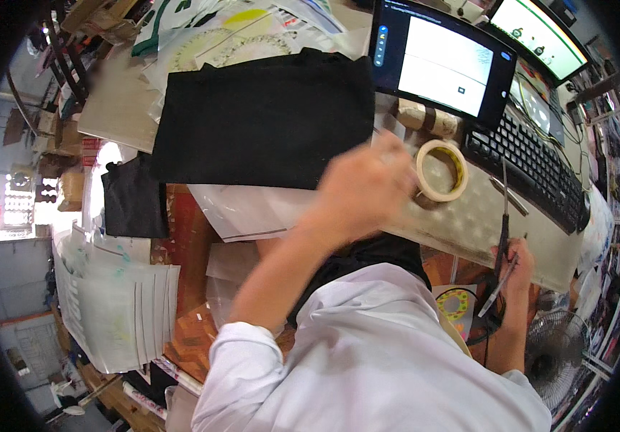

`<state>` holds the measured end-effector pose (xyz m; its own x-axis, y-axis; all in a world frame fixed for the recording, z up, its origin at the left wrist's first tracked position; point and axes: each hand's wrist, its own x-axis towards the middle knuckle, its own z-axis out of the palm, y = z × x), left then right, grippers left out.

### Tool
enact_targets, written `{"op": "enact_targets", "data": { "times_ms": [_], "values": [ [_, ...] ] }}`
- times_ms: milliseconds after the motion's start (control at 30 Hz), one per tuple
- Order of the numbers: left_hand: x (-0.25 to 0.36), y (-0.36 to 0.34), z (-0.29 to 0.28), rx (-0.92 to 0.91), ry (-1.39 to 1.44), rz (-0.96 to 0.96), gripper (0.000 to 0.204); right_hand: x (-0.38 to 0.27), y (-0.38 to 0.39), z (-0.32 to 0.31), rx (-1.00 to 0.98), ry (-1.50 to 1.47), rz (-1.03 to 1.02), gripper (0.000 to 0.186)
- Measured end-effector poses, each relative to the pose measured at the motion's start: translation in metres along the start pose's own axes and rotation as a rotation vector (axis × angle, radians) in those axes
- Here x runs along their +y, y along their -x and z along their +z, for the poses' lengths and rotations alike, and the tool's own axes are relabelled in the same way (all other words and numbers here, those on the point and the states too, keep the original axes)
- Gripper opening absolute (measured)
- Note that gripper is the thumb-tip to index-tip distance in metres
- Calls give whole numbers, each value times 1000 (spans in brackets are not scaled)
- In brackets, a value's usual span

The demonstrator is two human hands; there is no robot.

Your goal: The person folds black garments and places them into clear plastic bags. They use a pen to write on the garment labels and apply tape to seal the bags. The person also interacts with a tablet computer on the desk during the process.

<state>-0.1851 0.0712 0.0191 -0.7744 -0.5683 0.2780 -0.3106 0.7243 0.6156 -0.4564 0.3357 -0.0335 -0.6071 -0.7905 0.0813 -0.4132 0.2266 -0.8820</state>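
My left hand (367, 189), smeared by motion, is over the table beside a roll of masking tape (442, 171); whether its fingers hold anything does not show. To its left lies a folded piece of black cloth (263, 119), flat over plastic sheets. At the table's right front edge my right hand (515, 261) is closed around a slim grey pen-like tool (496, 291), its tip pointing down and left. Right beside that hand is a long thin dark tool (504, 223); I cannot tell whether the hand touches it.
Behind the tape stand a tablet (439, 61) with a lit screen and a brown roll (427, 119). A black keyboard (529, 169) sits at the right, below a monitor (540, 36). A fan (558, 353) stands at the lower right. Plastic sheets (119, 302) hang at the left.
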Motion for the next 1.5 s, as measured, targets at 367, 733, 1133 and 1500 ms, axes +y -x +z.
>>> {"op": "enact_targets", "data": {
  "times_ms": [367, 733, 1133, 1500],
  "values": [
    [-180, -50, -161, -325, -790, -97, 24, -31, -15, 2, -86, 721, -172, 25],
    [-181, -95, -152, -676, -963, -235, 28, -37, -18, 4, -38, 721, -202, 24],
    [-204, -66, -162, -388, -730, -222, 45, -67, -51, 77, -271, 411, -611, 28],
    [-122, 21, -196, -125, 255, -548, 42, -93, -76, 101, -218, 38, -653, 36]
  ]
}}
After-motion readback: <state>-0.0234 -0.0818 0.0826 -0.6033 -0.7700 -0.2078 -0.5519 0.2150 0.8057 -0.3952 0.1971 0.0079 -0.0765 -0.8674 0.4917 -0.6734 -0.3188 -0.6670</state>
